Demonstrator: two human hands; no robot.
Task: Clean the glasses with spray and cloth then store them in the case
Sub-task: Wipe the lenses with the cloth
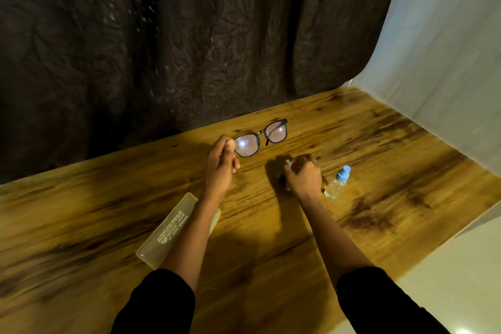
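Note:
My left hand (221, 161) pinches the left end of the black-framed glasses (261, 137) and holds them up over the wooden table (108, 198), lenses facing me. My right hand (302, 173) rests low on the table with its fingers curled round a small pale thing (286, 163), most of it hidden; it looks like the cloth. A small clear spray bottle (337, 183) with a blue cap lies on its side just right of that hand. The translucent glasses case (168, 230) lies shut under my left forearm.
A dark patterned curtain (189, 35) hangs right behind the table's far edge. A white sheet (447, 49) covers the right side. The table's right edge (461, 228) drops off to a pale floor.

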